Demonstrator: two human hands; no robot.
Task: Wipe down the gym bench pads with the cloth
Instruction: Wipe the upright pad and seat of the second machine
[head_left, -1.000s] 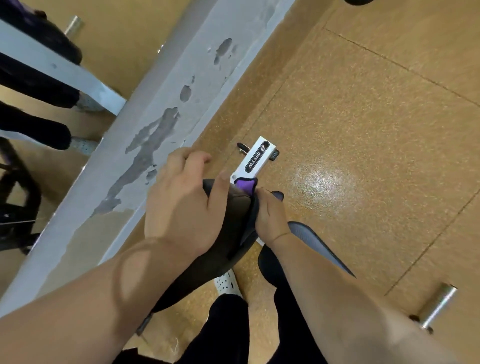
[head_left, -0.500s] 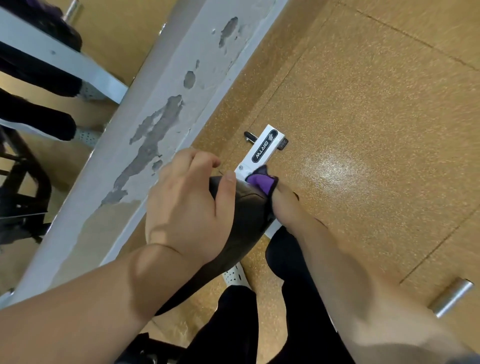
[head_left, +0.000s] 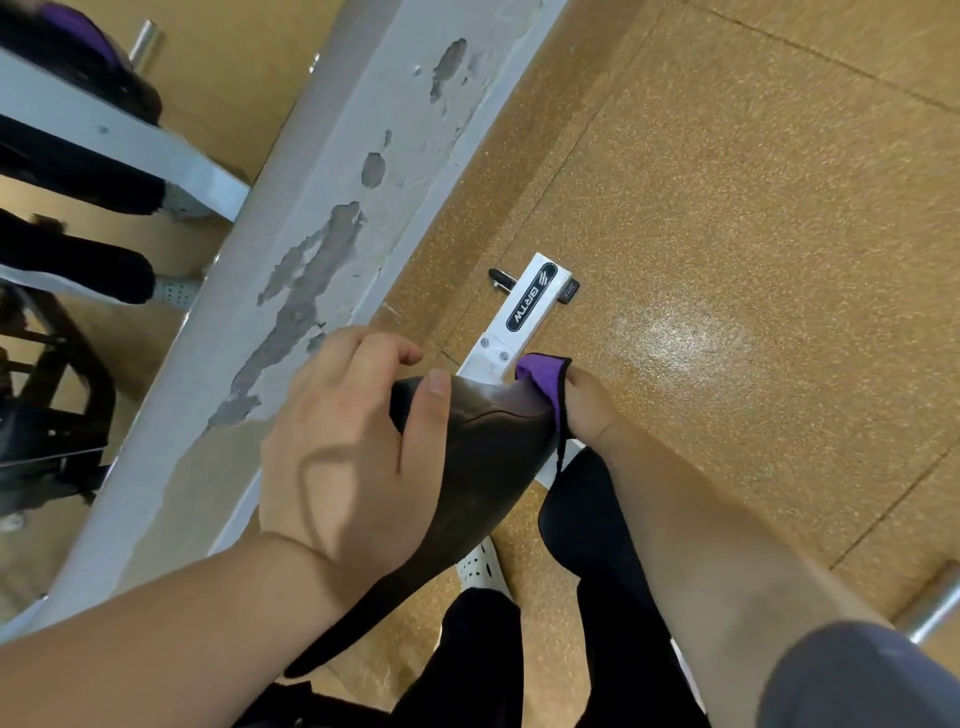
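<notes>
Cloth (head_left: 540, 376) (purple) is pinched by right hand (head_left: 589, 410) against pad (head_left: 493, 457) that left hand (head_left: 337, 452) grips.

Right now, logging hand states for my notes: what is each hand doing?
Left hand: grips the bench pad, thumb on top.
Right hand: holds the purple cloth against the pad's end.

A purple cloth (head_left: 540, 382) with black edging sits mid-frame beside a dark brown pad (head_left: 483, 457). The white frame (head_left: 530, 306) carries a black logo; the floor (head_left: 727, 208) is speckled tan.
</notes>
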